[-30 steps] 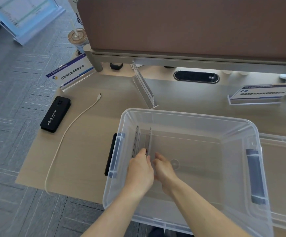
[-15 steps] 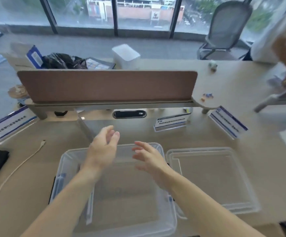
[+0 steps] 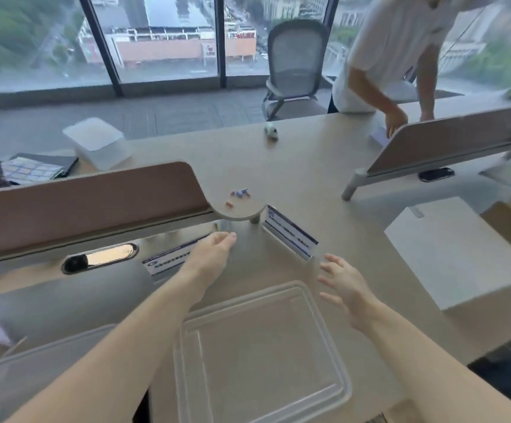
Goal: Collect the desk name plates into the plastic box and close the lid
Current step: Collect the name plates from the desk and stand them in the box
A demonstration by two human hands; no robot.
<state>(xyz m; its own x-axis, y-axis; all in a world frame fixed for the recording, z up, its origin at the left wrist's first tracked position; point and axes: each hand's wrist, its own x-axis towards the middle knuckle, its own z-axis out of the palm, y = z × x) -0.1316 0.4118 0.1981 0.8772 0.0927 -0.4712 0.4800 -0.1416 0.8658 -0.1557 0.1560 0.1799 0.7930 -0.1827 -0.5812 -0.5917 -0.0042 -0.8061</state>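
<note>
Across the whole view runs the desk (image 3: 294,166), and I work down from it. At nine o'clock stands the brown divider (image 3: 86,203). At seven o'clock, under my left forearm, I see the rim of the plastic box (image 3: 34,370); I cannot see inside it from this angle. At six o'clock the clear lid (image 3: 260,346) lies flat on the desk, off the box, so closing is not yet done. At three o'clock sits a white carton (image 3: 458,251), well apart from my reach.

Two name plates are left within reach. One stands tilted at about one o'clock from centre, the right name plate (image 3: 289,235), just beyond my right hand (image 3: 345,288). That hand is spread, fingers apart, holding nothing. The other, the left name plate (image 3: 172,259), lies just beside my left hand (image 3: 214,251), partly behind the wrist. That hand is loosely open too, gripping nothing; I cannot tell whether it touches the plate.

My worry is the clear acrylic: slick, and the picture is blurred, so a hasty pinch could tip the right plate flat or shove it toward the divider's post. My left forearm also crosses over the box rim; dragging it back low could knock the box.

At twelve o'clock, another person (image 3: 400,56) leans on the far side.
</note>
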